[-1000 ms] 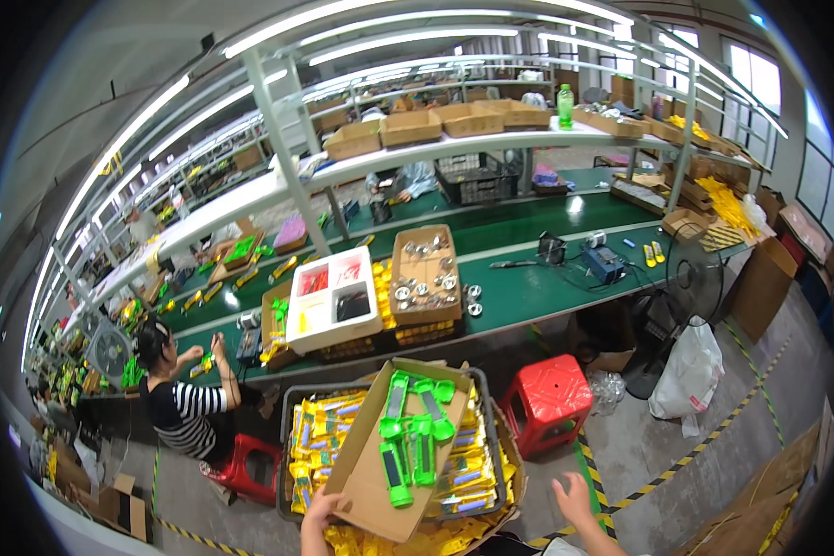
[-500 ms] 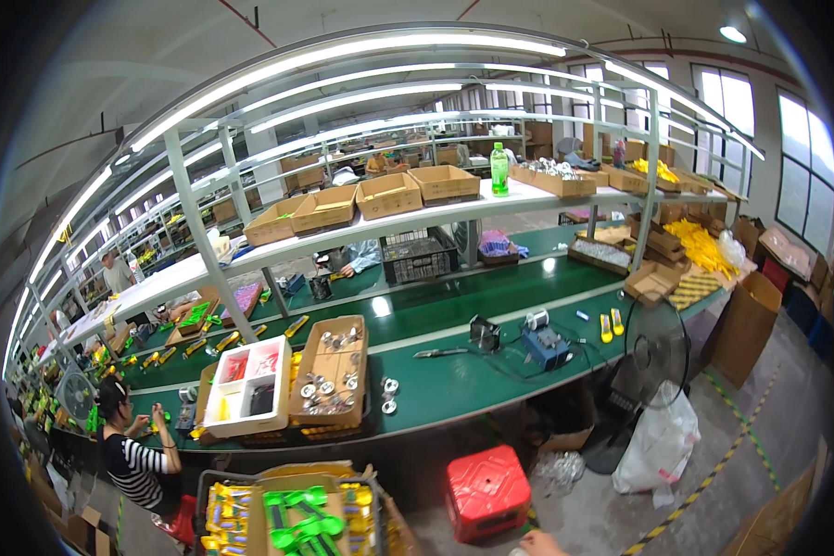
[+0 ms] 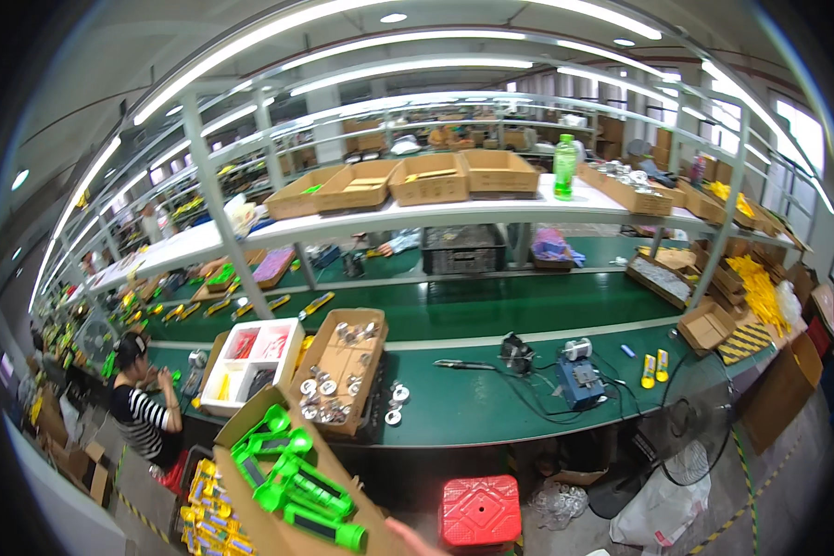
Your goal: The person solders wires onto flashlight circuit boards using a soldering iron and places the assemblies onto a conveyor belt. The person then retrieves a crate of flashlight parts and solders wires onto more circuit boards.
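Observation:
A cardboard box point(image 3: 236, 443) of bright green plastic flashlight bodies point(image 3: 296, 482) is tilted up at the lower edge, close in front of me. At its lower right side is my right hand point(image 3: 411, 539), partly cut off and blurred, with its fingers closed against the box's edge. My left hand is not in view. Beside and below the box lie several yellow flashlights point(image 3: 215, 510) with grey-blue parts, in a dark crate mostly hidden by the box.
A red stool point(image 3: 480, 510) stands right of the box. The green workbench ahead holds a divided white foam tray point(image 3: 250, 366), a box of silvery reflectors point(image 3: 343, 361) and a blue device point(image 3: 579, 382). A fan point(image 3: 700, 417) stands right; a co-worker point(image 3: 144, 408) sits left.
The box of green flashlight bodies has come up and tilted off the yellow ones. My right hand has moved left to its side. The view has shifted.

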Demonstrator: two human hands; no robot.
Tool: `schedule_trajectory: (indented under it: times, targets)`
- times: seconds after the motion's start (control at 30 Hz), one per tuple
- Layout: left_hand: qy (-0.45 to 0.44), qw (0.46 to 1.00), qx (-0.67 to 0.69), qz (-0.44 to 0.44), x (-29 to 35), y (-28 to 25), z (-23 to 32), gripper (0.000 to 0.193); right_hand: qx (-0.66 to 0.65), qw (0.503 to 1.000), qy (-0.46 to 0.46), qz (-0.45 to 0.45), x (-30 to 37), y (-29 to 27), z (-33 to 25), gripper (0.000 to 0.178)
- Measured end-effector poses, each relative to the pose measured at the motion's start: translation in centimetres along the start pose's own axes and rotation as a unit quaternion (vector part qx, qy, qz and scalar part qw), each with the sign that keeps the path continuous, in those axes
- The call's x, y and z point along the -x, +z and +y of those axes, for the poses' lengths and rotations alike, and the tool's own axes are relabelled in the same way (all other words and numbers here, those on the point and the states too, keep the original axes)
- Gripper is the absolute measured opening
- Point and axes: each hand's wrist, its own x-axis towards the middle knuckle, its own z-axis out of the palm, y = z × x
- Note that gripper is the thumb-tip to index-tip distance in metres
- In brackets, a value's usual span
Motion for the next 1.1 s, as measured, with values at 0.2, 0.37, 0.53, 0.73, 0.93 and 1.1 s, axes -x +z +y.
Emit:
schedule_trajectory:
  times: [0.2, 0.37, 0.53, 0.73, 0.93, 1.1]
  targets:
    - [-0.057, 0.996, -0.048, 0.051, -2.5, 0.5, -6.9, 0.056, -0.035, 0.981, 0.082, 0.172, -4.2, -1.7, -6.4, 0.065]
    - [-0.075, 0.973, -0.052, -0.211, -5.4, 6.2, -4.6, 0.054, -0.117, 0.958, 0.027, 0.259, -6.5, -5.6, -7.3, 0.063]
    - [-0.172, 0.914, -0.128, -0.345, -10.4, 3.6, -3.4, 0.043, -0.16, 0.919, 0.016, 0.36, -9.6, -8.3, -13.3, 0.045]
    - [-0.154, 0.958, -0.159, -0.183, -11.3, -5.4, -1.6, 0.038, -0.122, 0.926, -0.08, 0.348, -19.1, -12.7, -23.6, 0.025]
    - [-0.071, 0.901, -0.42, -0.084, -12.6, -10.8, -0.2, 0.051, -0.091, 0.922, -0.135, 0.351, -34.5, -18.0, -30.4, 0.023]
    - [-0.018, 0.936, -0.348, -0.051, -17.4, -7.1, -2.9, 0.047, -0.086, 0.93, -0.138, 0.328, -49.1, -23.6, -36.1, 0.027]
